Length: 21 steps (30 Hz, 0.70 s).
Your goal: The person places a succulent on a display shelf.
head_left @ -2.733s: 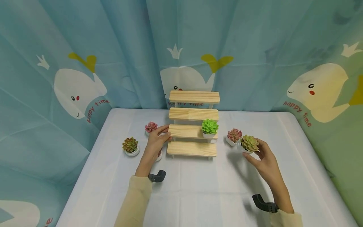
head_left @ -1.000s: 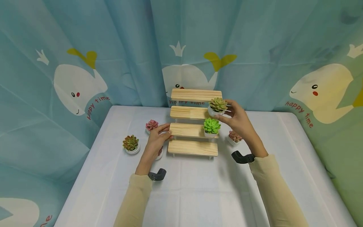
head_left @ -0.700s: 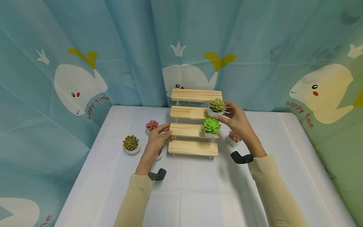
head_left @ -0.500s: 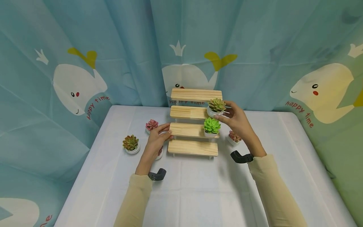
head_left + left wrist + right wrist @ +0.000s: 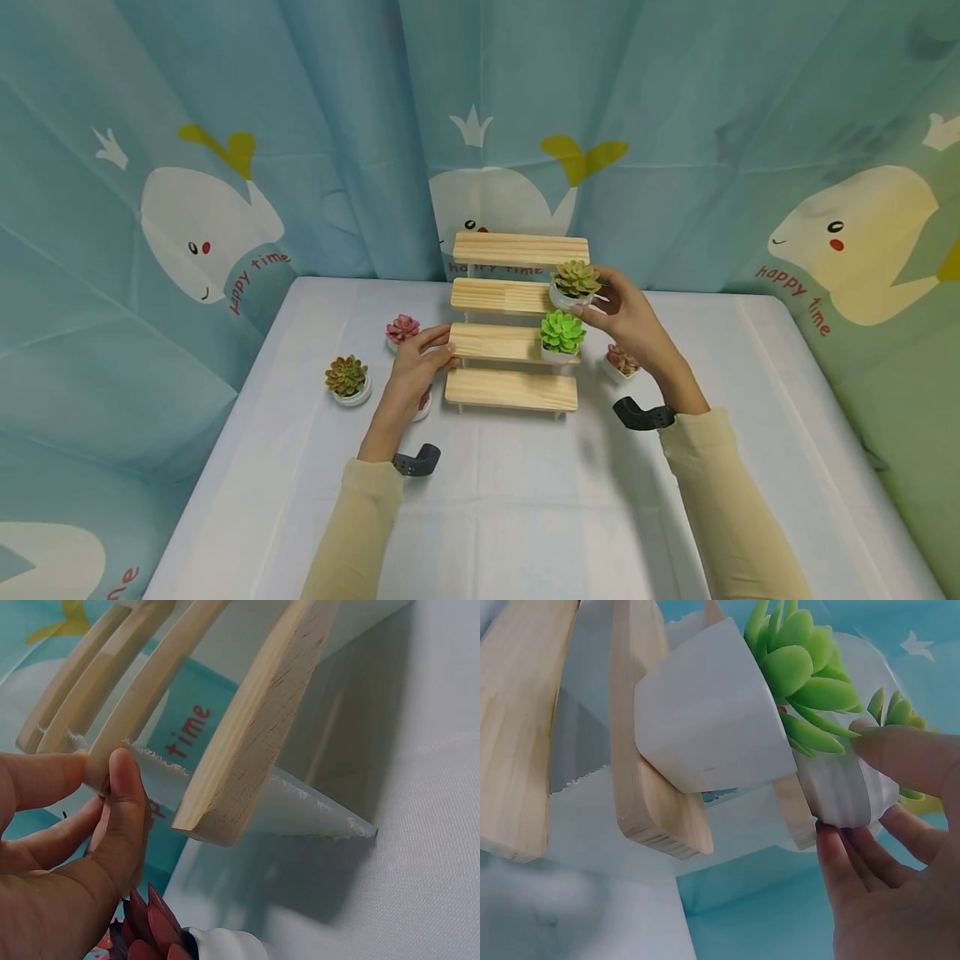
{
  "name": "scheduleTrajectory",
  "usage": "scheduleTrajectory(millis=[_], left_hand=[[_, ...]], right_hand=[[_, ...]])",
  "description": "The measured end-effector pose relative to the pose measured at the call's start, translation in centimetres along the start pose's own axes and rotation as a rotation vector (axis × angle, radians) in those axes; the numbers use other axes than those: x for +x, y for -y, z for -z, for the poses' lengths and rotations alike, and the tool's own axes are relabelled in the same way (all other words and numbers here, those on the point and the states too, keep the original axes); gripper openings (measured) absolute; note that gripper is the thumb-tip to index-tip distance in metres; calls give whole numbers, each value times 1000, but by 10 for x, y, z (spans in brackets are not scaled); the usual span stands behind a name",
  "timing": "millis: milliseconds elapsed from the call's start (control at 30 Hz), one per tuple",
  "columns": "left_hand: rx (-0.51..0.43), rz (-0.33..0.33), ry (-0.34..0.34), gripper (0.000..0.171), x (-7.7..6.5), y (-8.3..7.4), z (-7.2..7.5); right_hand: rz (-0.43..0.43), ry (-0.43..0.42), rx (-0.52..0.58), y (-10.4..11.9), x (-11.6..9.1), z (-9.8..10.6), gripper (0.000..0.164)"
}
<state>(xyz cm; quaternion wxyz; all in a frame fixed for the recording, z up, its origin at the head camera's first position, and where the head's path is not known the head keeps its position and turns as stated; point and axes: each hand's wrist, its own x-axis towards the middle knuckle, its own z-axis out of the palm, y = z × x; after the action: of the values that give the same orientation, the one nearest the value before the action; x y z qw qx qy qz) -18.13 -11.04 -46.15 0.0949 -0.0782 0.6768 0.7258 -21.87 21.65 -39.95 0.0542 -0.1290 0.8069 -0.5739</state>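
A stepped wooden plant stand (image 5: 498,343) with clear side supports stands on the white table. My left hand (image 5: 411,371) pinches the left end of its second-lowest plank between thumb and fingers, as the left wrist view confirms. At the right end of the second-highest plank, my right hand (image 5: 633,321) grips the white pot of a yellow-green potted succulent (image 5: 575,282). In the right wrist view this pot (image 5: 844,791) meets the plank; whether it bears its full weight I cannot tell. Just below, a bright green potted succulent (image 5: 561,333) sits on the second-lowest plank.
Right of the stand, a pinkish succulent (image 5: 621,365) is partly behind my right forearm. On the left are a brownish-green succulent (image 5: 347,382), a pink one (image 5: 402,330), and a dark red one (image 5: 146,930) beneath my left hand. A whale-print curtain (image 5: 360,167) hangs behind.
My right hand has carried the yellow-green succulent from right of the stand, up and left to the second-highest plank. Over the last second it barely shifts. My left hand stays on the stand.
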Motion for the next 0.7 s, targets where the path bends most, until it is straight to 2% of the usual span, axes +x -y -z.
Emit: scheduleTrajectory(millis=[333, 700], left_hand=[[13, -4, 14, 48, -1, 0, 0], [2, 2, 9, 46, -1, -1, 1]], right_hand=[[4, -20, -13, -3, -9, 7, 69], [38, -98, -88, -17, -33, 20, 63]])
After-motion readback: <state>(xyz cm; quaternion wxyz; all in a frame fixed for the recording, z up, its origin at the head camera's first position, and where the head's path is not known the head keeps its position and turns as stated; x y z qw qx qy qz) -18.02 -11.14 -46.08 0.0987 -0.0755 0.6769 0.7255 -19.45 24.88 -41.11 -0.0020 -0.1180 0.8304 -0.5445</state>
